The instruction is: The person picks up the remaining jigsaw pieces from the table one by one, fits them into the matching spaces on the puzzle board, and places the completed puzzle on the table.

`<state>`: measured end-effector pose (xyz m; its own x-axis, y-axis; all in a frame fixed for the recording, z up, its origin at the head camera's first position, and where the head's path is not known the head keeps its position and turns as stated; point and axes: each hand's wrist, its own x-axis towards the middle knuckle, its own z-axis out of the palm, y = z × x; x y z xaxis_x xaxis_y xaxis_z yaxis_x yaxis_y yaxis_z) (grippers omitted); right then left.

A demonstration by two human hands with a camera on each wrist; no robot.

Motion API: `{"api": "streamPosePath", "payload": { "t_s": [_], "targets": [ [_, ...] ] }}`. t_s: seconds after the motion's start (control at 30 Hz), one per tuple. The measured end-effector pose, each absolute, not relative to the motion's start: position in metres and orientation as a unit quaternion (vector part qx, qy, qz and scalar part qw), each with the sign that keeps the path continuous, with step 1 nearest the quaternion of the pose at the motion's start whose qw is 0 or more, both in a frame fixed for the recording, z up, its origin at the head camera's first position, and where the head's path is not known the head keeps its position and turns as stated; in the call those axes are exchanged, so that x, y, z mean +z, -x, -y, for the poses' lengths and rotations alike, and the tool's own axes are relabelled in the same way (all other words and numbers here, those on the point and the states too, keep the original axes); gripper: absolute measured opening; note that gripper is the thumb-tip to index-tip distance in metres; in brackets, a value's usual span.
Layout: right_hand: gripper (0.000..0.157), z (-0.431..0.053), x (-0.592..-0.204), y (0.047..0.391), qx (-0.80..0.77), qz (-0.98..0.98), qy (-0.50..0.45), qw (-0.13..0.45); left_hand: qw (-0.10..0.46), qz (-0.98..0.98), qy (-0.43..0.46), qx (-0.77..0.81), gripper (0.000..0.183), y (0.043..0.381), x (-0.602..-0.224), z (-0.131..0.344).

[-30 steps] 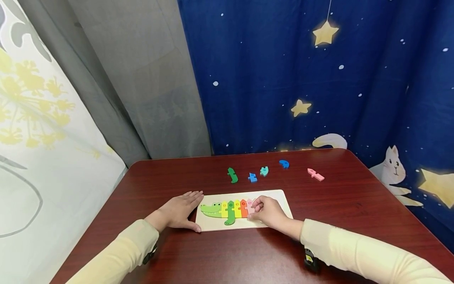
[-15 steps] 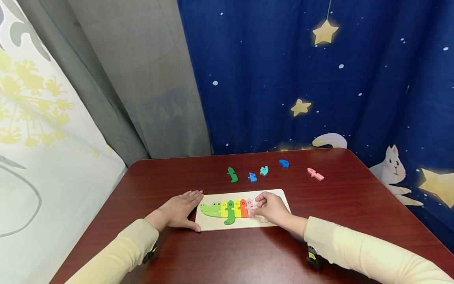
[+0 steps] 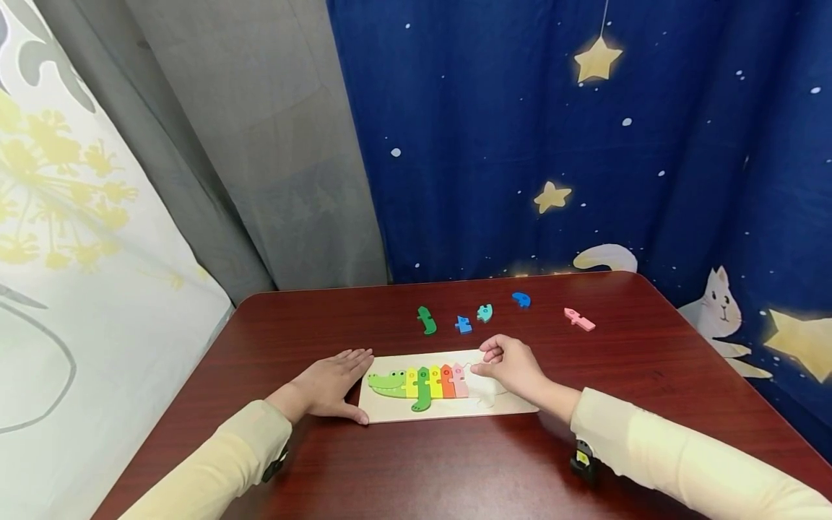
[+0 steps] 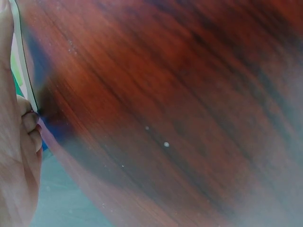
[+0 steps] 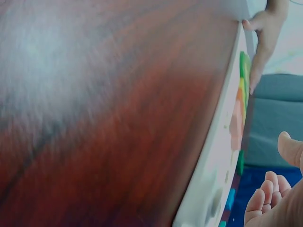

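A pale wooden puzzle board [image 3: 396, 416] lies in front of me in the head view. Set into its left part are a green crocodile head piece [image 3: 387, 387], yellow, green and orange body pieces, and a light pink piece [image 3: 460, 384]. My left hand [image 3: 333, 386] lies flat with straight fingers, its thumb and fingertips at the board's left edge. Over the board's right part hovers my right hand [image 3: 510, 367], fingers loosely bent with nothing between them. In the right wrist view its thumb [image 5: 289, 150] stands apart from the fingers.
Behind the board lie loose puzzle pieces: a green one [image 3: 426, 321], a blue one [image 3: 464, 325], a teal one [image 3: 484, 313], a curved blue one [image 3: 521, 299] and a pink one [image 3: 579, 319]. Curtains hang past the table's [image 3: 312, 310] far edge.
My right hand has come away from the light pink piece and moved to the right and back, uncovering bare outlines on the board. My left hand has stayed put.
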<state>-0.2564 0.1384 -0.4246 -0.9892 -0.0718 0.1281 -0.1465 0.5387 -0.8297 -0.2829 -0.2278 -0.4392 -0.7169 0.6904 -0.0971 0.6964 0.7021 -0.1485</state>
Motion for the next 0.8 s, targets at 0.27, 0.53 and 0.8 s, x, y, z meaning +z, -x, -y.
{"api": "streamPosePath", "payload": {
  "t_s": [0.27,0.53,0.8],
  "targets": [
    [0.037,-0.156,-0.413,0.262,0.472,0.879,-0.048,0.051,0.027,-0.925,-0.367,-0.090,0.120,0.282,-0.440,0.227],
    [0.041,-0.177,-0.406,0.268,0.465,0.882,-0.040,0.066,0.027,-0.925,-0.368,-0.093,0.121,0.284,-0.441,0.227],
    [0.040,-0.201,-0.405,0.278,0.458,0.885,-0.056,0.070,0.030,-0.925,-0.367,-0.089,0.120,0.284,-0.440,0.228]
  ]
}}
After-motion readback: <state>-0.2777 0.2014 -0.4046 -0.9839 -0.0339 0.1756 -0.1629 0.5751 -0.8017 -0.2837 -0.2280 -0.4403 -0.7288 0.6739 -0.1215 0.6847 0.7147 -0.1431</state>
